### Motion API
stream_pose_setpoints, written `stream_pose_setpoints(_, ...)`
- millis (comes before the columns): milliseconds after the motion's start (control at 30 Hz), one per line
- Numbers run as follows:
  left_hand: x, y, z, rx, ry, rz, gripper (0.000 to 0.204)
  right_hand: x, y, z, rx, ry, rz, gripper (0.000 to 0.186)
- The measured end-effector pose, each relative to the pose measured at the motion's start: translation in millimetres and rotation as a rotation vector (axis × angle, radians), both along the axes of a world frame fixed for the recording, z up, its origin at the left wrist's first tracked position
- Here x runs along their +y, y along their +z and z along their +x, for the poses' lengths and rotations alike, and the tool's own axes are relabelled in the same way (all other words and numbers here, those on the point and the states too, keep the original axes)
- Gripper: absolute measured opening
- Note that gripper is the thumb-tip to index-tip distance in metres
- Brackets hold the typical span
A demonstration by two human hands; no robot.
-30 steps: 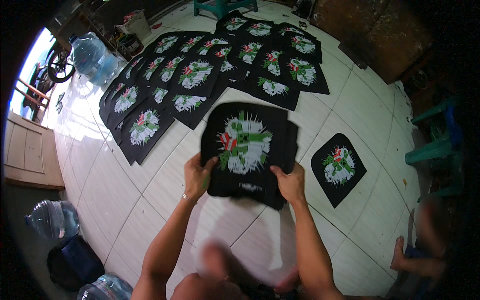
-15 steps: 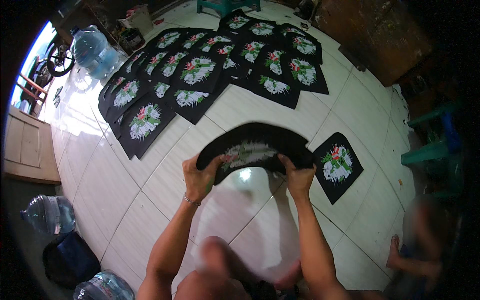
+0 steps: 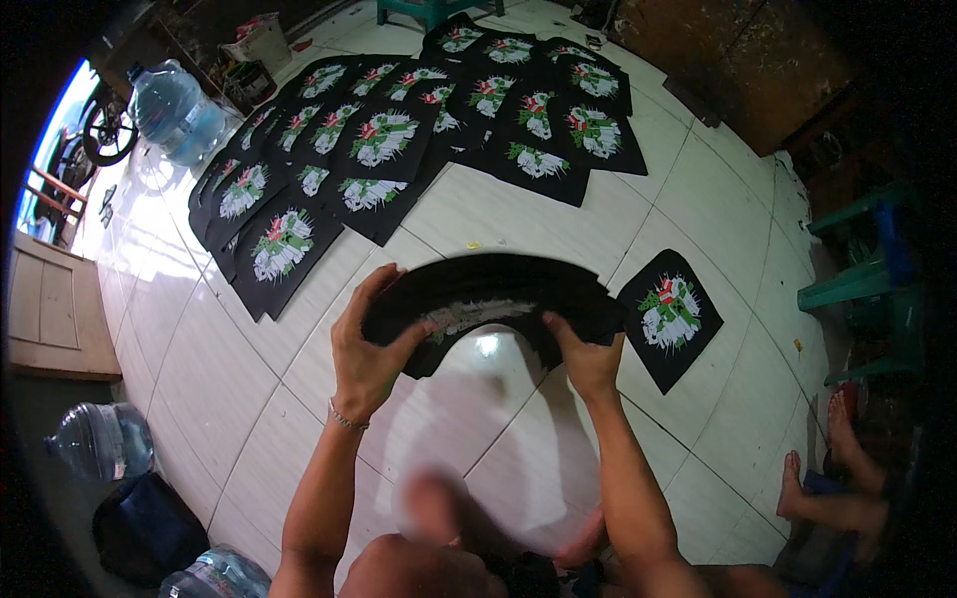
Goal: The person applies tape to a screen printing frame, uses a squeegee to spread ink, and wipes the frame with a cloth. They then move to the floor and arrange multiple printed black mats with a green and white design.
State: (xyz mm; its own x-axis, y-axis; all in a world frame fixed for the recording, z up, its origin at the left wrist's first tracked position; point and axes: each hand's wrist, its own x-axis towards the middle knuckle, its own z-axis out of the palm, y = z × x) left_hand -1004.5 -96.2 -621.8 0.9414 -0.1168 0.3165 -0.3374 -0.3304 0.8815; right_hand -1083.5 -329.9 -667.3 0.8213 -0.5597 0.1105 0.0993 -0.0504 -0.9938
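Between my two hands a stack of black printed fabric panels [image 3: 488,279] is bent into an arch above the tiled floor. My left hand [image 3: 371,344] grips its left end, thumb on the near face beside the pale print. My right hand [image 3: 588,357] pinches the right end in the same way. To the right of it a single black panel [image 3: 666,324] with a white, green and red print lies flat on the tiles. Farther off, many similar panels [image 3: 384,145] lie overlapping in rows, prints up.
Big water bottles stand at the far left [image 3: 177,115] and lie at the near left [image 3: 105,442], by a dark bag [image 3: 150,528]. Green stools [image 3: 847,284] stand at the right, near another person's bare feet [image 3: 793,486]. A wooden cabinet [image 3: 708,60] is at the back right.
The held stack has bent into a deeper arch, and less of its print shows. My left hand has shifted outward to the left, its fingers more spread.
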Motion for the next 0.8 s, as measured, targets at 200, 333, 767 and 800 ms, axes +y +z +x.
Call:
stream_pose_setpoints(200,11,17,14,0.089,-0.259,0.259,0.055,-6,2,2,0.102,0.077,-0.148,0.031)
stream_pose_setpoints(333,9,30,11,0.011,-0.247,0.360,0.048,-11,10,-1,0.145,0.114,-0.174,0.042)
stream_pose_setpoints(767,-8,31,12,-0.147,-0.326,0.590,0.030,9,97,44,0.000,0.352,-1.539,0.068)
stream_pose_setpoints(800,-11,33,9,-0.144,-0.287,0.600,0.030,14,101,50,0.000,0.434,-1.659,0.060)
